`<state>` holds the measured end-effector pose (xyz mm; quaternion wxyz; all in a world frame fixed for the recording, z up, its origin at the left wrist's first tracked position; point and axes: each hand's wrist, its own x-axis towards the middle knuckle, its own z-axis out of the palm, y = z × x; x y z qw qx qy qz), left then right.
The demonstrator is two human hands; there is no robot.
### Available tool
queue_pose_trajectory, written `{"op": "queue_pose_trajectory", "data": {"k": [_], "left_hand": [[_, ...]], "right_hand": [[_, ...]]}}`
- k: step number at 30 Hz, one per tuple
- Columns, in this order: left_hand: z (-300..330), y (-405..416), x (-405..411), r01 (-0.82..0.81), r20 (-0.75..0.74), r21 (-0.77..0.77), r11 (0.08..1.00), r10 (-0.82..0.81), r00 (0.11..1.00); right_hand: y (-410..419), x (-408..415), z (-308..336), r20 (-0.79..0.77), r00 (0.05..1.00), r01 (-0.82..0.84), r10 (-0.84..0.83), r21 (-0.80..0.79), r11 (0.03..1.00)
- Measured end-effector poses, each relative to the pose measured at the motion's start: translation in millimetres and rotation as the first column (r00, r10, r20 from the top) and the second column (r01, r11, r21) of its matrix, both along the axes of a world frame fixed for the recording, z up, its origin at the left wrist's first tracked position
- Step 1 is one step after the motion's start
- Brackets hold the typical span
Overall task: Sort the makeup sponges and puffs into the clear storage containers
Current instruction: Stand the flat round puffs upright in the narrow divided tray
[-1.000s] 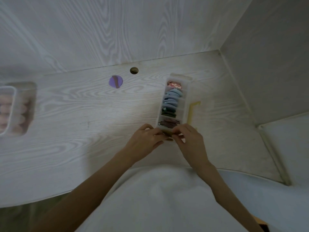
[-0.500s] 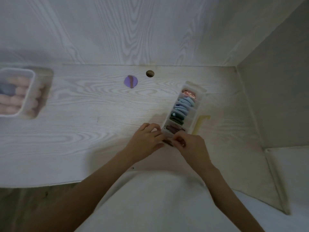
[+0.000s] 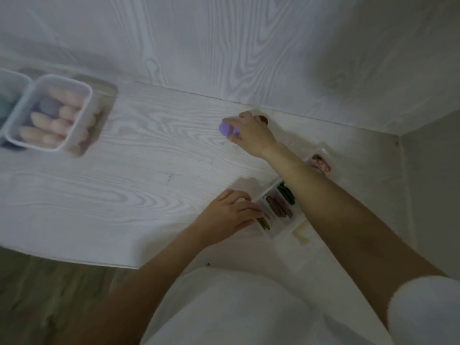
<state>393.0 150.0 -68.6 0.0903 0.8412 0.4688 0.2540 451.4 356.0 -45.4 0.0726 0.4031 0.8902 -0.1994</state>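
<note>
Pickup step: right hand [image 3: 251,131] pinching purple puff [image 3: 227,128] near tabletop's back edge, left hand [image 3: 230,215] relaxed, fingers straight, steadying divided container [image 3: 278,232]; next, likely carry puff into that container.

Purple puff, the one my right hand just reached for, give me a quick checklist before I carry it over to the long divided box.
1. Right hand on the purple puff: ok, its fingers curl round it.
2. Puff lifted off the table: cannot tell, the picture is blurred.
3. Left hand steadying the long divided box: ok, it rests at the near end.
4. Room in the box: cannot tell, the right forearm covers the middle compartments.
5. Way back to the box: ok, only bare table between.
6. Square tub of sponges out of the way: ok, far left.
</note>
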Motion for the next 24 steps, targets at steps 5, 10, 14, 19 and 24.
{"op": "queue_pose_trajectory", "data": {"k": [5, 10, 14, 19, 24], "left_hand": [[-3.8, 0.8, -4.9, 0.009, -0.009, -0.016, 1.000, -0.009, 1.000], [-2.0, 3.9, -4.6, 0.034, -0.065, -0.033, 0.999, -0.036, 0.997], [0.2, 6.0, 0.2, 0.008, -0.070, -0.006, 1.000, -0.008, 0.998], [2.5, 2.0, 9.9, -0.017, -0.050, -0.013, 1.000, 0.016, 0.999], [4.1, -4.0, 21.6, -0.004, -0.042, 0.000, 1.000, 0.004, 0.999]], "right_hand": [[-3.5, -28.2, -11.3, 0.095, 0.995, 0.003, -0.012, 0.093, 0.996], [-27.7, -8.7, 9.4, -0.137, 0.988, 0.085, -0.076, 0.063, 0.994], [-63.4, 29.9, 40.4, -0.402, 0.879, 0.312, -0.256, 0.080, 0.947], [-142.7, 103.8, 51.4, -0.578, 0.717, 0.494, -0.390, 0.026, 0.869], [-194.9, 144.4, 44.1, -0.610, 0.680, 0.553, -0.407, 0.061, 0.831]]}}
